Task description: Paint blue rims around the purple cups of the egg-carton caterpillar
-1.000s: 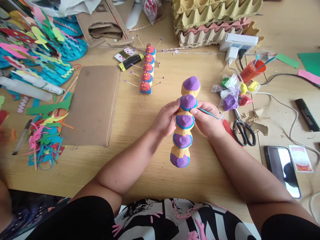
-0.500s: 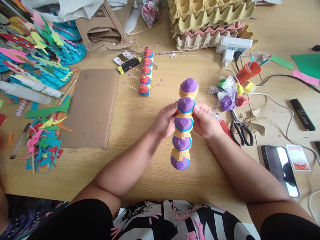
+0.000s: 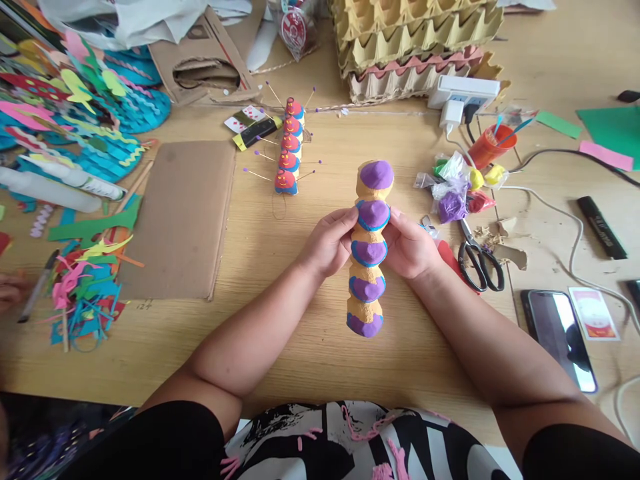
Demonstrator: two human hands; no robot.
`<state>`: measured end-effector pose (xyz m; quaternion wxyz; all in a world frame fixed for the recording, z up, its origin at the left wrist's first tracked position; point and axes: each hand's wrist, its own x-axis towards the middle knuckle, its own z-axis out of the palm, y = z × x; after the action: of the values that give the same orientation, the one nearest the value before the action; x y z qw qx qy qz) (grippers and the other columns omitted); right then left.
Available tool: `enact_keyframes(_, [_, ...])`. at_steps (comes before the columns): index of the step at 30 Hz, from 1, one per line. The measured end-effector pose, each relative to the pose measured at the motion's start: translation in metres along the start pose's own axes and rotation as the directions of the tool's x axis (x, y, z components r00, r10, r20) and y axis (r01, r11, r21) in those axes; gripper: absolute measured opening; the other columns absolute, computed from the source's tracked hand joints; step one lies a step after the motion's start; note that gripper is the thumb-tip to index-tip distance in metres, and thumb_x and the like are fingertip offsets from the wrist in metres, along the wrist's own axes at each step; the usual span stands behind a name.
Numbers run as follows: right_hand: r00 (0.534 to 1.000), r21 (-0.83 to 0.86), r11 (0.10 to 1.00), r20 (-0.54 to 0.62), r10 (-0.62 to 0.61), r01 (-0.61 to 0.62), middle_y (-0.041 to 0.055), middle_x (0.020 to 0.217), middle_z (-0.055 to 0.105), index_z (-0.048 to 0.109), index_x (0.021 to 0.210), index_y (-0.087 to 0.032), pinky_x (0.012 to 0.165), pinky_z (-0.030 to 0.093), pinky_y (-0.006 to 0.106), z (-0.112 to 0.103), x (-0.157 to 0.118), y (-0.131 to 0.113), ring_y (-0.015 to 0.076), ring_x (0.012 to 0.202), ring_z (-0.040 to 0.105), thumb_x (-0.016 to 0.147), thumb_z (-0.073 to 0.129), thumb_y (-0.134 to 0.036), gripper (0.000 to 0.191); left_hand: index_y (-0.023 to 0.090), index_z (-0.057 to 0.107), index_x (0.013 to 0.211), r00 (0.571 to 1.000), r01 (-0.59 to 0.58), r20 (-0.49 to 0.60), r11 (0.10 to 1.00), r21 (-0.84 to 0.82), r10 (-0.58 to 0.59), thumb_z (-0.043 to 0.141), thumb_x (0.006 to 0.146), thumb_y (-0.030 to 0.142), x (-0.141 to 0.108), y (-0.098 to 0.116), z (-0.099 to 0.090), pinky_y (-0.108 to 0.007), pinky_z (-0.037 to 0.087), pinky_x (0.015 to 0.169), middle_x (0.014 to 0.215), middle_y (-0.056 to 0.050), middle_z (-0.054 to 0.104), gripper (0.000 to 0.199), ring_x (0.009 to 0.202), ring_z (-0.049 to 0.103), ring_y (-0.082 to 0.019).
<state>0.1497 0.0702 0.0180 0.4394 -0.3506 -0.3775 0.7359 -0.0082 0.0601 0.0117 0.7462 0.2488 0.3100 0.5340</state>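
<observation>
Between my two hands is an egg-carton strip (image 3: 369,252), tan, its several bumps covered in purple clay, most of them with blue edging. My left hand (image 3: 330,241) grips its left side near the second bump from the far end, thumb on top. On the opposite side my right hand (image 3: 411,241) pinches the strip at about the same height. The strip is held above the wooden table (image 3: 280,347). Farther off stands a finished-looking egg-carton caterpillar (image 3: 289,148) with red and blue segments, small faces and purple-tipped stick legs.
Left lie a cardboard sheet (image 3: 175,220), colored paper scraps (image 3: 85,287) and glue bottles (image 3: 55,185). Right are bagged clay (image 3: 453,205), black-handled scissors (image 3: 480,263), an orange cup (image 3: 493,148) and a phone (image 3: 559,340). Egg trays (image 3: 410,67) are stacked behind. Another person's hand (image 3: 13,290) shows far left.
The near end of the strip has swung slightly right and its tilt has changed a little, still in both hands. Another person's hand has appeared at the far left.
</observation>
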Motion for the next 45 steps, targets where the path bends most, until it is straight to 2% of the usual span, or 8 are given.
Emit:
enact_keyframes(5, [1.0, 0.01, 1.0, -0.002, 0.017, -0.017, 0.0067, 0.095, 0.084, 0.073, 0.092, -0.029, 0.096, 0.067, 0.056, 0.001, 0.0, -0.002, 0.035, 0.108, 0.08, 0.079, 0.078, -0.074, 0.048, 0.021, 0.073, 0.077, 0.998, 0.025, -0.055, 0.999, 0.022, -0.023, 0.089, 0.087, 0.045, 0.0, 0.001, 0.002, -0.033, 0.054, 0.071, 0.078, -0.003, 0.076, 0.03, 0.074, 0.071, -0.02])
enact_keyframes(15, [0.999, 0.077, 0.997, -0.028, 0.03, -0.028, 0.0027, 0.088, 0.084, 0.072, 0.088, -0.03, 0.092, 0.068, 0.051, 0.001, 0.001, -0.004, 0.0323, 0.1, 0.081, 0.07, 0.089, -0.066, 0.044, 0.019, 0.072, 0.073, 0.998, 0.04, -0.038, 0.999, -0.003, -0.04, 0.092, 0.085, 0.04, 0.0, 0.002, 0.004, -0.028, 0.052, 0.064, 0.071, -0.001, 0.073, 0.032, 0.063, 0.067, -0.014])
enact_keyframes(22, [0.997, 0.058, 0.996, 0.007, 0.074, -0.074, 0.0035, 0.088, 0.084, 0.075, 0.095, -0.03, 0.091, 0.066, 0.051, -0.003, 0.001, -0.005, 0.0314, 0.098, 0.08, 0.077, 0.08, -0.074, 0.048, 0.018, 0.073, 0.074, 1.0, 0.022, 0.0, 0.999, -0.032, -0.022, 0.096, 0.078, 0.047, 0.001, -0.002, 0.002, -0.028, 0.052, 0.065, 0.073, -0.001, 0.074, 0.038, 0.065, 0.068, -0.014])
enact_keyframes(26, [1.0, 0.022, 0.999, -0.008, 0.028, -0.028, 0.001, 0.095, 0.085, 0.076, 0.098, -0.032, 0.091, 0.064, 0.048, -0.01, 0.003, -0.001, 0.0276, 0.096, 0.08, 0.078, 0.082, -0.07, 0.043, 0.018, 0.072, 0.078, 0.999, 0.048, 0.008, 0.999, -0.004, -0.048, 0.092, 0.083, 0.053, 0.0, -0.002, 0.001, -0.028, 0.052, 0.065, 0.074, -0.001, 0.074, 0.04, 0.067, 0.069, -0.015])
enact_keyframes(29, [1.0, -0.029, 0.999, 0.011, 0.019, -0.019, 0.0039, 0.097, 0.086, 0.079, 0.1, -0.03, 0.09, 0.062, 0.048, -0.015, 0.004, 0.002, 0.0287, 0.101, 0.081, 0.079, 0.08, -0.074, 0.049, 0.019, 0.073, 0.082, 0.997, 0.066, 0.032, 0.998, -0.013, -0.065, 0.087, 0.087, 0.058, 0.001, -0.003, -0.002, -0.029, 0.052, 0.066, 0.077, -0.002, 0.075, 0.042, 0.071, 0.071, -0.016])
enact_keyframes(33, [0.999, -0.027, 0.999, -0.025, 0.036, -0.037, 0.0041, 0.096, 0.086, 0.081, 0.099, -0.028, 0.089, 0.062, 0.047, -0.016, 0.005, 0.001, 0.0285, 0.103, 0.081, 0.079, 0.081, -0.072, 0.049, 0.02, 0.073, 0.081, 0.996, 0.075, 0.051, 0.996, -0.044, -0.073, 0.089, 0.085, 0.054, 0.003, -0.004, -0.006, -0.029, 0.052, 0.064, 0.076, -0.001, 0.075, 0.038, 0.069, 0.071, -0.016])
enact_keyframes(39, [0.997, 0.023, 0.997, -0.021, 0.08, -0.079, 0.0014, 0.094, 0.086, 0.082, 0.095, -0.026, 0.082, 0.059, 0.04, -0.012, 0.004, -0.001, 0.0239, 0.098, 0.08, 0.077, 0.087, -0.062, 0.04, 0.019, 0.071, 0.069, 0.999, 0.047, 0.004, 0.999, -0.017, -0.047, 0.096, 0.078, 0.048, 0.001, 0.001, 0.001, -0.029, 0.052, 0.064, 0.072, -0.002, 0.074, 0.04, 0.065, 0.068, -0.015])
enact_keyframes(45, [0.995, 0.01, 0.995, -0.017, 0.096, -0.096, 0.002, 0.097, 0.086, 0.082, 0.095, -0.028, 0.087, 0.062, 0.044, -0.012, 0.005, 0.001, 0.0263, 0.101, 0.081, 0.079, 0.084, -0.064, 0.04, 0.02, 0.07, 0.072, 0.998, 0.052, -0.023, 0.998, -0.035, -0.053, 0.092, 0.081, 0.054, 0.0, 0.0, 0.003, -0.03, 0.051, 0.064, 0.07, 0.0, 0.072, 0.042, 0.064, 0.068, -0.014])
